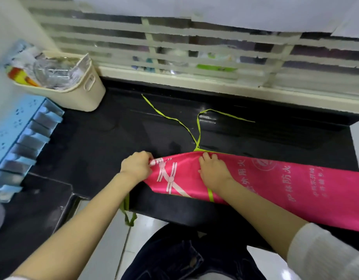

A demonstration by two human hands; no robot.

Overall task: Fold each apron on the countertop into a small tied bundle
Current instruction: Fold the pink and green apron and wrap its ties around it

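Observation:
A pink apron with white print lies folded into a long strip on the black countertop, running from the middle off to the right. Its lime-green ties trail across the counter toward the window, and another green strap hangs over the front edge. My left hand pinches the strip's left end. Just to the right, my right hand lies on the cloth with fingers spread, pressing it down.
A cream plastic basket of clear wrappers stands at the back left. A blue rack with slots lines the left side. A barred window runs along the back. The counter steps down at the front left.

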